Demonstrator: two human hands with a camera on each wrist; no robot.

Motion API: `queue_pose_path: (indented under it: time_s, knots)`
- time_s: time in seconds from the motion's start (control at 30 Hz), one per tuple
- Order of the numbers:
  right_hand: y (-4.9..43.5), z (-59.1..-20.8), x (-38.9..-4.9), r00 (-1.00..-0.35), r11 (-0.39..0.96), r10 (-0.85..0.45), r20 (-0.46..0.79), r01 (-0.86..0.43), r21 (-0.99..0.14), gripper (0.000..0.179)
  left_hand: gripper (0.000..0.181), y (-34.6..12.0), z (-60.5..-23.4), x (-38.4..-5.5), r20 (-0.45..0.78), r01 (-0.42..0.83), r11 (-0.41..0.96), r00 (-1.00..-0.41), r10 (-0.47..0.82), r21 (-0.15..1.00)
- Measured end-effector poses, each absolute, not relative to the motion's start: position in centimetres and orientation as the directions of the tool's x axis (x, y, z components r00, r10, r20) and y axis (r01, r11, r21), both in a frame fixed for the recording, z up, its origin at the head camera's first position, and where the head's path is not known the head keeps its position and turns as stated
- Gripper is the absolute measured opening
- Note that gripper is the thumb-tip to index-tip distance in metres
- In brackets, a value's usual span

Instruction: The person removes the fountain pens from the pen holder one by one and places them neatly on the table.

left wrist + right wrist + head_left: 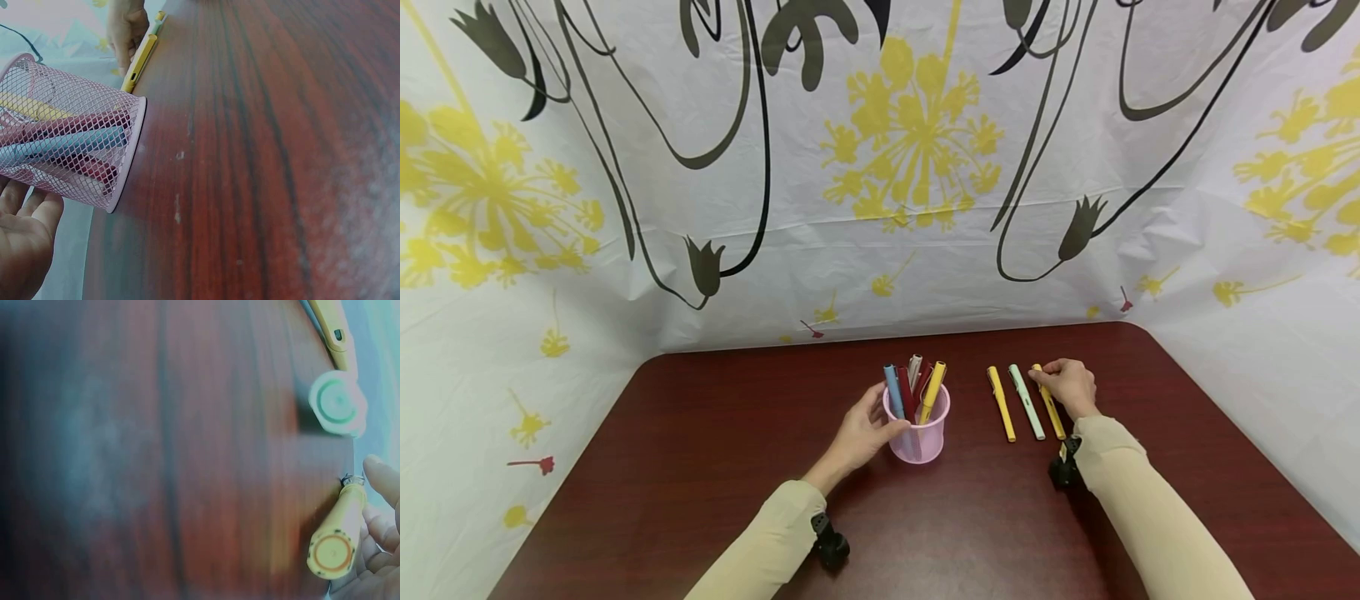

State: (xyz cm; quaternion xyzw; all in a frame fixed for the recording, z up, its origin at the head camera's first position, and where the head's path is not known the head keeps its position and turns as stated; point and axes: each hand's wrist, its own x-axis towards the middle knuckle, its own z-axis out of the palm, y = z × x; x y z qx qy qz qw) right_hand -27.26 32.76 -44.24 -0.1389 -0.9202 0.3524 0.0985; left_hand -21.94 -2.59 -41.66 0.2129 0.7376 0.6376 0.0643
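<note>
The left hand (859, 435) holds a pink mesh pen cup (931, 446), with thumb and fingers on its left side. Inside stand several pens, among them a blue pen (892, 390), a dark red pen (906, 393) and a yellow pen (933, 388). Over on the right, the right hand (1070, 387) grips the far end of the rightmost yellow pen (1055, 417), which lies along the table. Its thumb and fingers straddle that end; the near end (333, 555) points toward the wrist camera. A mint green pen (1027, 402) and another yellow pen (1002, 404) lie beside it.
The dark red wood-grain table (715, 467) has a rounded far edge. Behind it and along the sides hangs a white sheet (820, 250) with flower prints. Small black cameras sit at the left wrist (830, 543) and the right wrist (1063, 468).
</note>
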Motion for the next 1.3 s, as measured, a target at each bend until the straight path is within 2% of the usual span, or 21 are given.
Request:
queue_pose_path:
  time_s: [0.23, 0.47, 0.7, 0.87, 1.13, 1.3]
  knots:
    - [33.2, -44.2, -27.0, -0.947, 0.675, 0.313, 0.076, 0.165, -0.719, 0.040, 0.062, -2.6, -41.6, -21.9, 0.173, 0.230, 0.102, -0.902, 0.395, 0.968]
    - [33.6, -44.0, -26.7, -0.947, 0.583, 0.317, 0.046, 0.156, -0.797, 0.040, 0.061, -2.6, -41.7, -21.9, 0.165, 0.229, 0.121, -0.904, 0.395, 0.966]
    - [33.1, -42.8, -26.2, -0.918, 0.561, 0.371, 0.139, 0.103, -0.821, 0.041, 0.060, -2.6, -41.5, -21.9, 0.164, 0.232, 0.129, -0.902, 0.400, 0.964]
    - [30.8, -41.0, -25.9, -0.910, 0.521, 0.360, 0.206, 0.013, -0.854, 0.040, 0.061, -2.6, -41.4, -21.9, 0.161, 0.228, 0.129, -0.904, 0.397, 0.965]
    - [24.8, -39.0, -24.5, -0.933, 0.284, 0.253, 0.256, -0.181, -0.942, 0.036, 0.062, -2.7, -41.5, -21.9, 0.171, 0.234, 0.111, -0.898, 0.405, 0.966]
    - [21.6, -38.9, -23.4, -0.935, 0.239, 0.189, 0.299, -0.252, -0.938, 0.030, 0.064, -2.8, -41.5, -22.0, 0.168, 0.233, 0.115, -0.899, 0.405, 0.966]
